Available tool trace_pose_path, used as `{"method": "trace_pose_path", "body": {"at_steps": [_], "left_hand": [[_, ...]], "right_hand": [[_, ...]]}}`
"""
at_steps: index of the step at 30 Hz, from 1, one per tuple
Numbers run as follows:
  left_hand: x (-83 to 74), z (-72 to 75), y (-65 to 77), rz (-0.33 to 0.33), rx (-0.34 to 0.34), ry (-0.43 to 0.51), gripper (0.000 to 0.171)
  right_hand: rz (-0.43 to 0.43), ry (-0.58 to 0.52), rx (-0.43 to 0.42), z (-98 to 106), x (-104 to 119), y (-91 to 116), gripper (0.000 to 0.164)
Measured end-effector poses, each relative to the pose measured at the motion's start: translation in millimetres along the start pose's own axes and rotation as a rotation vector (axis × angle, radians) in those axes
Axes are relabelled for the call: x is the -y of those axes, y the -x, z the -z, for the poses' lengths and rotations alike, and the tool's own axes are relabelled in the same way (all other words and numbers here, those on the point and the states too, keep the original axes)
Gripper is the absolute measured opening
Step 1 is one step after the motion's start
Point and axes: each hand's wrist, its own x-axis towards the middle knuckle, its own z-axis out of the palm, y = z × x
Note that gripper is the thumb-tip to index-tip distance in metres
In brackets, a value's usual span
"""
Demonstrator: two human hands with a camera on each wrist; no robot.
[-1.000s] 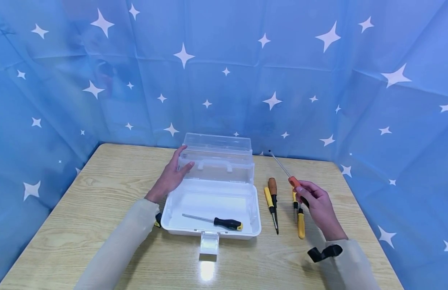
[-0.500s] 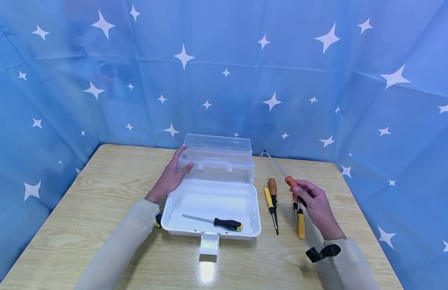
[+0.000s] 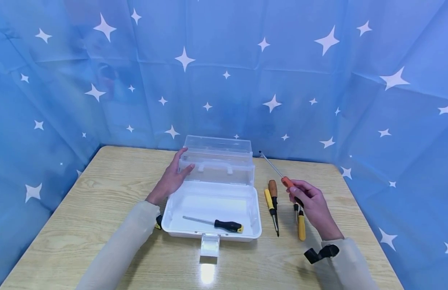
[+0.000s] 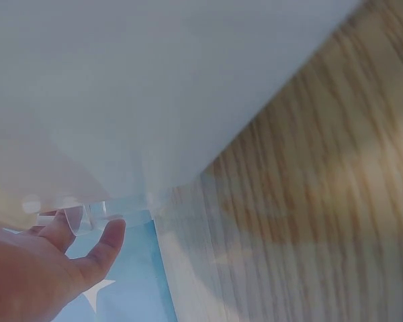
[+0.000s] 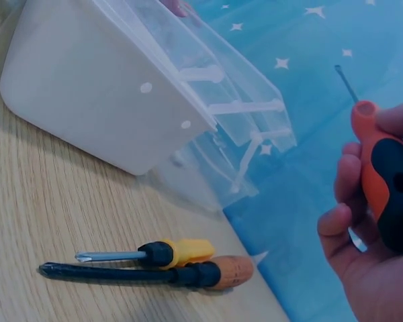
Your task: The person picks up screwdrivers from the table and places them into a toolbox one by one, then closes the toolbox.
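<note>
A white toolbox (image 3: 211, 201) stands with its clear lid (image 3: 216, 159) tipped back. My left hand (image 3: 169, 181) holds the lid's left edge, thumb (image 4: 107, 248) on one side and fingers on the other. Inside the box lies a black screwdriver (image 3: 227, 225) with a yellow end. My right hand (image 3: 312, 203) grips an orange-and-black screwdriver (image 5: 367, 124) by its handle, raised above the table, its shaft pointing up and away to the left. Below that hand lie screwdrivers with yellow handles, one of them a yellow screwdriver (image 3: 301, 228), partly hidden by the hand.
Right of the box, a yellow-handled screwdriver (image 3: 269, 200) lies beside a brown-handled screwdriver (image 3: 272, 188). The box's front latch (image 3: 209, 245) hangs down. A starred blue curtain (image 3: 224, 88) encloses the wooden table (image 3: 100, 193) at the back and sides.
My right hand has moved slightly left with the orange-and-black screwdriver, bringing its tip closer to the lid. My left hand keeps its place on the lid.
</note>
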Motion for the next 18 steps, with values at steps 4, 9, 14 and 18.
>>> {"method": "trace_pose_path", "body": {"at_steps": [4, 9, 14, 18], "left_hand": [[-0.4, -0.8, 1.0, -0.002, -0.001, -0.004, 0.071], [-0.3, -1.2, 1.8, -0.019, -0.006, -0.015, 0.071], [0.0, -1.2, 1.7, -0.021, -0.006, -0.016, 0.071], [0.4, -1.4, 1.2, -0.019, -0.01, -0.023, 0.071]], "right_hand": [[-0.002, 0.004, 0.005, -2.3, 1.7, 0.1, 0.035], [-0.007, 0.03, 0.018, -5.6, 3.2, 0.2, 0.035], [-0.012, 0.043, 0.033, -9.4, 6.1, -0.4, 0.035], [-0.008, 0.045, 0.046, -13.1, 9.0, -1.6, 0.035]]}}
